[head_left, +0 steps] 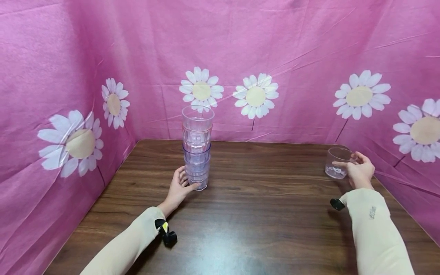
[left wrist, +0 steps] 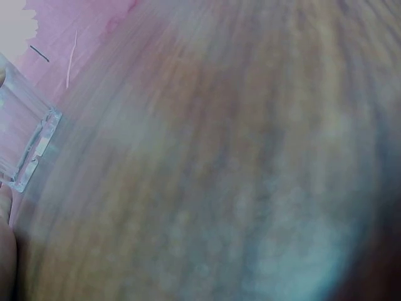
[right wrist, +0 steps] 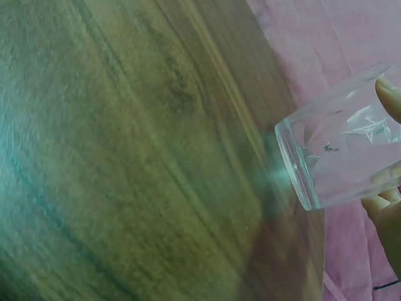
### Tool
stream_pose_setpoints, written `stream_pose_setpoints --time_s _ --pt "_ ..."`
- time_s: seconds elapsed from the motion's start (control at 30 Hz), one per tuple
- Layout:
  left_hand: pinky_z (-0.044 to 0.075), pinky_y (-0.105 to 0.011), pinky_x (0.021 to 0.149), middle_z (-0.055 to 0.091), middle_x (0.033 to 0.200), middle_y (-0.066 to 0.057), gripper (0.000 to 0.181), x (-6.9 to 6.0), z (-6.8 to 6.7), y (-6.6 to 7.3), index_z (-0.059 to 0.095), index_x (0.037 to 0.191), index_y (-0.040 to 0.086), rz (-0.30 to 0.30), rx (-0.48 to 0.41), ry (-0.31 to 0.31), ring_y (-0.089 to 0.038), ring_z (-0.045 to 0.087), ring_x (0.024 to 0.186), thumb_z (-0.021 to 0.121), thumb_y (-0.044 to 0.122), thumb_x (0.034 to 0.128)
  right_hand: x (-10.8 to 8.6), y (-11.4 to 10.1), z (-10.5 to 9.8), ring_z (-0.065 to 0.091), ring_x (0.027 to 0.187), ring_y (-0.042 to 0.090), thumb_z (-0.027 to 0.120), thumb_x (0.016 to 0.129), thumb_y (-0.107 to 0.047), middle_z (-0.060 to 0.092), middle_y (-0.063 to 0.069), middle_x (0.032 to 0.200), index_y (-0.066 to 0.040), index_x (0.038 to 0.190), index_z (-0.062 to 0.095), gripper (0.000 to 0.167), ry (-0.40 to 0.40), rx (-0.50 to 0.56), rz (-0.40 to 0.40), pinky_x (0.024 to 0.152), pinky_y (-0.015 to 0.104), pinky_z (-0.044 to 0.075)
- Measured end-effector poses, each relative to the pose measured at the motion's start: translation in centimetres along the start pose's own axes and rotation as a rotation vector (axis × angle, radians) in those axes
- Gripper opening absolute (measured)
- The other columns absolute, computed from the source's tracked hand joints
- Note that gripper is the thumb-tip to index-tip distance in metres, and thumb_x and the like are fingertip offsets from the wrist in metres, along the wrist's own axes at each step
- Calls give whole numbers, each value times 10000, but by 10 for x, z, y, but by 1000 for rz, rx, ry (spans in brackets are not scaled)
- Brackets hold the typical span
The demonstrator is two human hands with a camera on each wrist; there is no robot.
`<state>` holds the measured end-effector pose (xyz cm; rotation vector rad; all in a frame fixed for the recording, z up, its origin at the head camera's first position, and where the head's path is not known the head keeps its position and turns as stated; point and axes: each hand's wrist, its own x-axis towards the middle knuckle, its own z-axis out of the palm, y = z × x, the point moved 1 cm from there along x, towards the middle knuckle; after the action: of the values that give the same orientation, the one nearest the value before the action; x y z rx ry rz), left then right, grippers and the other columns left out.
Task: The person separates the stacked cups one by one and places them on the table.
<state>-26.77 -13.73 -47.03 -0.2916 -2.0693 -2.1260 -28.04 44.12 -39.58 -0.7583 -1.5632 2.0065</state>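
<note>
A tall stack of clear plastic cups, some with a bluish tint, stands upright left of the middle. My left hand grips its lowest part, thumb in front and fingers on the left side. Only the clear base of a cup shows at the left wrist view's edge. On the far right, my right hand holds a single short clear cup with a white print low on its wall. The right wrist view shows this cup between thumb and fingers; whether its base touches the table I cannot tell.
A dark brown wood-grain table lies under both hands. Pink cloth with large white daisies hangs along its back and both sides. The right hand is near the table's right edge.
</note>
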Motion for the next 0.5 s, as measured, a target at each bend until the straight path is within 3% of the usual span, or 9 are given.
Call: stream_pose_setpoints --time_s 0.1,0.27,0.5 --pt "402 -385 1064 495 1367 -270 791 1 0 0 301 1420 -67 -4 2 3 -153 525 1140 749 -130 771 0 3 -4 463 914 11 728 630 317 509 -75 1061 -135 1417 490 939 0 46 0 501 249 558" --pt "409 -366 1054 487 1379 -269 799 1 0 1 301 1424 -64 -5 1 5 -143 523 1140 749 -136 766 1 7 -10 534 887 -5 693 633 326 570 -82 1007 -124 1316 565 827 31 84 -62 546 173 544" --pt "411 -366 1053 483 1380 -272 794 -1 1 1 299 1423 -71 -4 0 10 -148 524 1140 745 -136 769 3 8 -18 476 1086 11 846 575 226 526 -127 1085 -149 1499 438 1077 34 -47 -25 561 105 498"
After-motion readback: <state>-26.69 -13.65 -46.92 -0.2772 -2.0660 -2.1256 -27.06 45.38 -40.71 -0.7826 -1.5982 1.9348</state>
